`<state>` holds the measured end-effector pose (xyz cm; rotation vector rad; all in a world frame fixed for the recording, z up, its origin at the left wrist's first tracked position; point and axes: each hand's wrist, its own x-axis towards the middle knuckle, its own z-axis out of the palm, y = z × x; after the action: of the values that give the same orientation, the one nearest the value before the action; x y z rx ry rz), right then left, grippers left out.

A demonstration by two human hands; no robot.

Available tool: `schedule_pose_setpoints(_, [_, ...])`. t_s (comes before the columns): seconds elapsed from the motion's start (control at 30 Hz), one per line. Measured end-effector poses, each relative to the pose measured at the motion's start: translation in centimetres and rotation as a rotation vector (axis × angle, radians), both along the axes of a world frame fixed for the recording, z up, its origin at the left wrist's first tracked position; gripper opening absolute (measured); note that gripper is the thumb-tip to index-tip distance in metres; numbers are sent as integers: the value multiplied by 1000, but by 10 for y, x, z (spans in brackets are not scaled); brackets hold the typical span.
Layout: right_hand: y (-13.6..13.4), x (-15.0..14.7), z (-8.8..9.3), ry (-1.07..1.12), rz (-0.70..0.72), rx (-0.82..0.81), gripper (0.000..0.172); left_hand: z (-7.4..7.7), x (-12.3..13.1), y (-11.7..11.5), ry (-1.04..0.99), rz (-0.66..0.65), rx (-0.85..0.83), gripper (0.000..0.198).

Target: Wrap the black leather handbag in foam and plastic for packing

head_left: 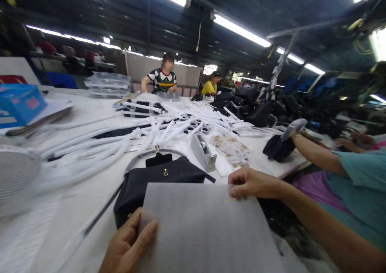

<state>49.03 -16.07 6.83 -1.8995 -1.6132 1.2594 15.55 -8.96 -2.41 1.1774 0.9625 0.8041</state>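
Observation:
Both my hands hold a sheet of grey-white tissue paper flat over the near edge of the table. My left hand pinches its lower left edge with thumb and fingers. At the upper right corner, my right hand grips the sheet with fingers curled. A black handbag with a gold clasp lies just behind the paper, partly covered by it.
A tape dispenser and small paper tags lie behind the bag. White wrapped straps spread across the white table. A white fan stands left. A co-worker's arm reaches a black bag at right. Two people work at the far end.

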Motion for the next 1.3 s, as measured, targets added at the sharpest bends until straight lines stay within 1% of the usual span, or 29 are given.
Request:
schedule_pose_setpoints(0.07, [33,-5,4,-11,41,91,27,17,-13,24,178,107,167,45])
schedule_pose_setpoints(0.1, [53,-9,7,-51,57,152,26,25,-16,38,266,143,257,44])
schedule_pose_setpoints(0.17, [96,-17,16,-235,66,292,22,40,-18,70,439,199,427,40])
schedule_pose_setpoints(0.2, [117,-22,20,-349,58,360,20,45,-17,86,506,205,478,38])
schedule_pose_setpoints(0.23, [138,-27,22,-449,46,420,18,48,-15,101,548,204,498,37])
schedule_pose_setpoints(0.3, [172,-39,21,-574,18,514,15,48,-9,127,616,201,512,34])
schedule_pose_setpoints(0.37, [190,-53,12,-605,36,607,26,39,-4,145,699,198,506,33])
schedule_pose_setpoints(0.43, [189,-69,-4,-573,151,744,34,27,-1,156,779,187,489,33])
schedule_pose_setpoints(0.5, [173,-83,-20,-459,332,841,29,16,-1,161,806,175,452,36])
schedule_pose_setpoints(0.53, [162,-89,-27,-389,414,845,27,11,-1,162,807,170,429,38])
schedule_pose_setpoints(0.57, [151,-93,-34,-337,479,821,27,7,-2,162,805,169,399,40])
schedule_pose_setpoints(0.63, [133,-95,-45,-301,551,750,38,1,-2,162,785,165,326,46])
schedule_pose_setpoints(0.7, [122,-92,-54,-322,569,675,53,-3,-3,161,790,169,260,50])
schedule_pose_setpoints(0.77, [120,-88,-62,-340,548,614,64,-5,-3,160,852,193,254,53])
schedule_pose_setpoints(0.8, [120,-86,-66,-339,527,587,66,-4,-4,158,903,220,297,55])
schedule_pose_setpoints(0.83, [121,-84,-69,-333,505,563,65,-3,-5,155,952,255,389,56])
schedule_pose_setpoints(0.9, [122,-83,-72,-315,475,540,62,3,-6,147,998,312,700,57])
schedule_pose_setpoints(0.93, [123,-84,-73,-308,474,540,60,6,-7,141,988,302,878,56])
schedule_pose_setpoints(0.97, [123,-84,-73,-302,475,548,58,10,-8,135,958,249,1042,53])
schedule_pose_setpoints(1.0, [123,-85,-73,-295,477,563,57,14,-8,128,912,157,1177,49])
schedule_pose_setpoints(1.03, [123,-85,-74,-286,473,582,56,17,-7,121,860,37,1271,44])
schedule_pose_setpoints(1.1, [123,-84,-76,-256,445,631,52,18,-3,109,763,-198,1354,34])
schedule_pose_setpoints(1.13, [123,-82,-78,-240,427,656,50,16,-1,105,723,-267,1368,29])
schedule_pose_setpoints(1.2, [123,-80,-83,-215,408,712,49,11,4,99,685,-302,1367,25])
schedule_pose_setpoints(1.3, [124,-80,-89,-223,404,802,50,4,8,98,693,-283,1391,27])
